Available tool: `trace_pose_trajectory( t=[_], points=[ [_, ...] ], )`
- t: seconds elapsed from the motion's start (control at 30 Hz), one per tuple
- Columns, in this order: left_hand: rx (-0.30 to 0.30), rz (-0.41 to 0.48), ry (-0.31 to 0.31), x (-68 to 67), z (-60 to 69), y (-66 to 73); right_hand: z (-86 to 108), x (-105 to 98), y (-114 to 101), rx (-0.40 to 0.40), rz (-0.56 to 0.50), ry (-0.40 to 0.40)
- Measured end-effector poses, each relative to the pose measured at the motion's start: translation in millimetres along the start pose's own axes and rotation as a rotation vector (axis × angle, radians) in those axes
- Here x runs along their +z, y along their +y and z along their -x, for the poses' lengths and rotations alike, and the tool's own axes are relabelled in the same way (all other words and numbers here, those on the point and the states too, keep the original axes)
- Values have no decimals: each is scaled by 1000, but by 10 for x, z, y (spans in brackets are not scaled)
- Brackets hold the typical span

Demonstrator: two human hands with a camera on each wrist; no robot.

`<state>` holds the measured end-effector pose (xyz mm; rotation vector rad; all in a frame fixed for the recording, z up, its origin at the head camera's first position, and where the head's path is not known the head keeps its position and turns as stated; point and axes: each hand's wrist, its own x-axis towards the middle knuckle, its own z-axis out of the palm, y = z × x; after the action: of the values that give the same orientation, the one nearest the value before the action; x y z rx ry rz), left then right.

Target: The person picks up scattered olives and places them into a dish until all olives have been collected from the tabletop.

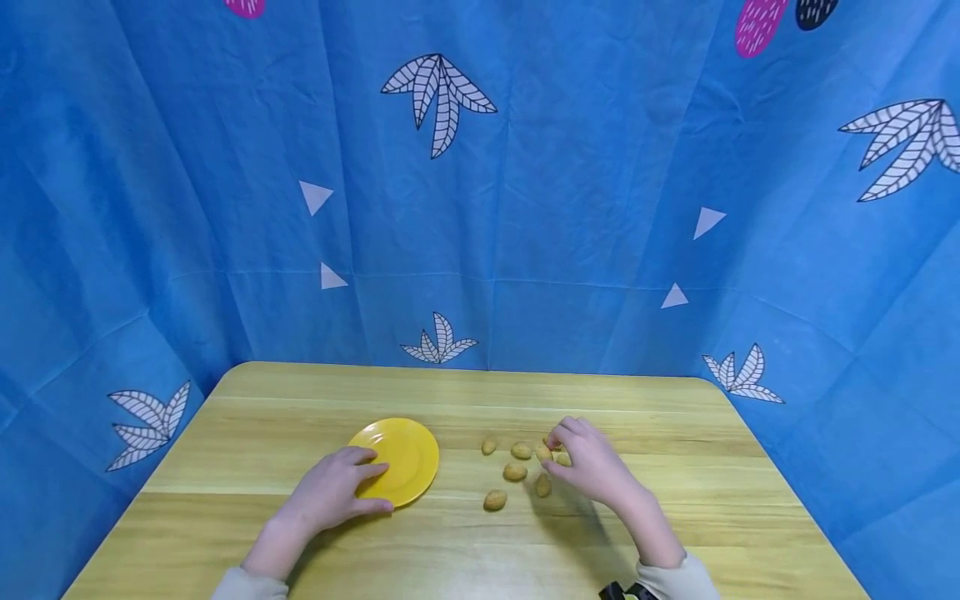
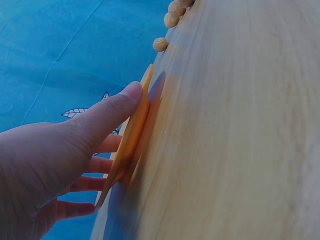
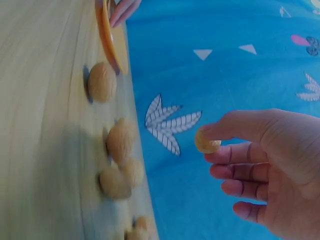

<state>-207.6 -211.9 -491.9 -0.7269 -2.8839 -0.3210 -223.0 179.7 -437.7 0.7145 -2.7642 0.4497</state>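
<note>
My right hand (image 1: 588, 462) is raised over the scattered nuts on the table. In the right wrist view its thumb and index finger pinch a light brown walnut (image 3: 207, 141), with the other fingers loosely bent below. Several more walnuts (image 1: 515, 472) lie on the tabletop beneath and to the left of that hand. At the left, a round yellow plate (image 1: 416, 458) sits on the table. My left hand (image 1: 333, 487) rests against its left side, fingers over the rim and thumb (image 2: 132, 91) at the near edge. The fingers look fairly straight.
The wooden table (image 1: 450, 550) has rounded far corners. Behind it and along its sides hangs a blue curtain (image 1: 570, 208) with white leaf and triangle prints. A black band (image 1: 626, 592) circles the right wrist by a light sleeve.
</note>
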Motion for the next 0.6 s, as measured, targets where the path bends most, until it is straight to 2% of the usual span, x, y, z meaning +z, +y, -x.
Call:
trace_pose_trajectory(
  t=[0.4, 0.6],
  points=[
    [-1, -3, 26, 13, -6, -3, -342, 100, -345, -177, 2, 56],
    [-10, 13, 1, 16, -5, -11, -548, 219, -555, -284, 24, 116]
  ],
)
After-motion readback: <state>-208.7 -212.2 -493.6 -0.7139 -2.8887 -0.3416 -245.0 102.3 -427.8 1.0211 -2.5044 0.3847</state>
